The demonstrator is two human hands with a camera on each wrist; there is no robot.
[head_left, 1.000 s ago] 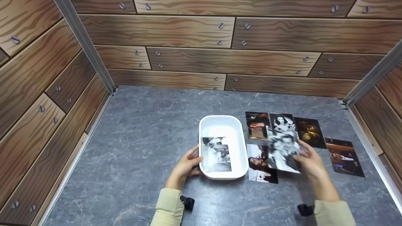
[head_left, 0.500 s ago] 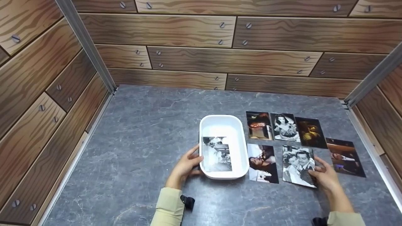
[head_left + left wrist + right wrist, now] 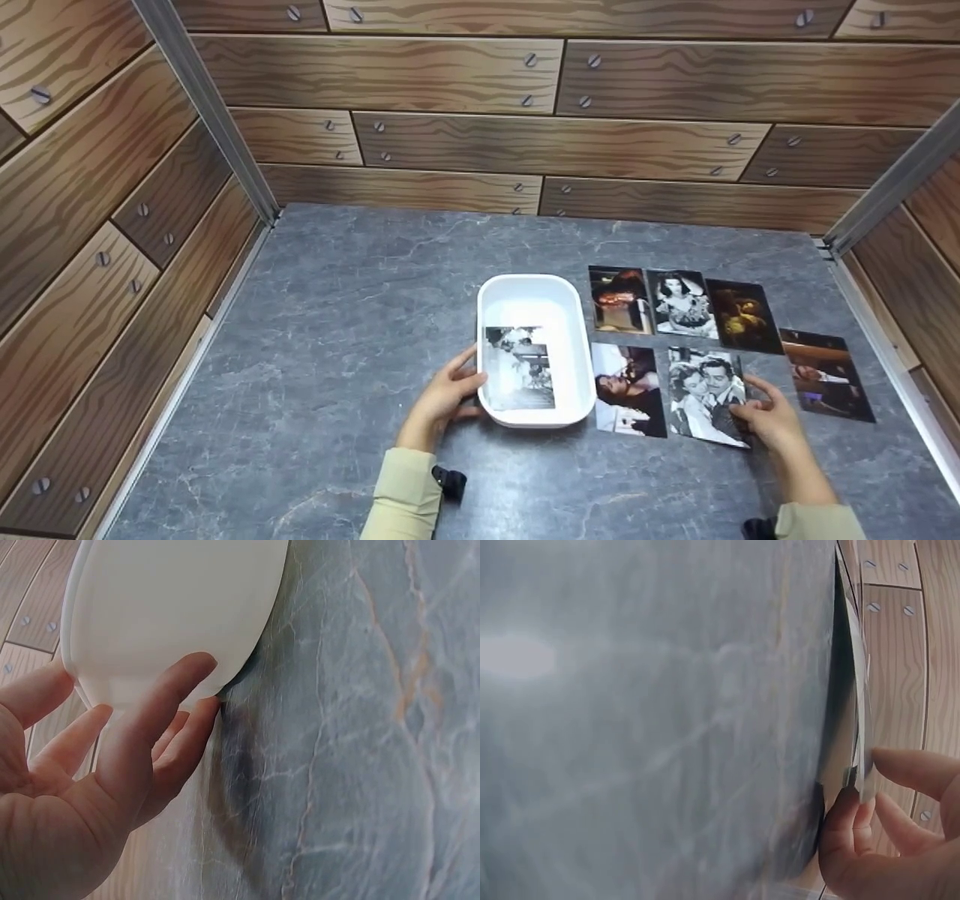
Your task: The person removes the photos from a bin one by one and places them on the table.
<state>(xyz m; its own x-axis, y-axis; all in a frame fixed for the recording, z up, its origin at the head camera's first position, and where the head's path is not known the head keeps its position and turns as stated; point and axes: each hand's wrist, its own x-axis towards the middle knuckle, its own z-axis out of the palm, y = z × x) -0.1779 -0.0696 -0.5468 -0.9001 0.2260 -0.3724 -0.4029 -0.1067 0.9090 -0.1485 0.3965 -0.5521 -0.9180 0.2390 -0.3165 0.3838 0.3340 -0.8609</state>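
My left hand (image 3: pixel 448 390) rests its fingertips against the outer left side of a white plastic tub (image 3: pixel 536 416); in the left wrist view its fingers (image 3: pixel 180 682) spread over the tub's wall. Inside the tub lies a black-and-white photo (image 3: pixel 519 375). My right hand (image 3: pixel 776 420) pinches the right edge of a black-and-white photo (image 3: pixel 705 394) of a couple. That edge is raised off the table, which the right wrist view shows edge-on between thumb and fingers (image 3: pixel 911 769). Whether its left edge touches the table, I cannot tell.
Left of the held photo lies a colour photo (image 3: pixel 630 390). Behind are a dark photo (image 3: pixel 619 300), a portrait of a woman (image 3: pixel 682 304) and another dark photo (image 3: pixel 745 315). One more photo (image 3: pixel 829 375) lies far right. Wood-patterned walls (image 3: pixel 450 139) enclose the grey marbled table (image 3: pixel 345 337).
My right hand has carried the couple's photo rightward and toward me, off the woman's portrait, then shifted it slightly left. The left hand and tub have stayed in place.
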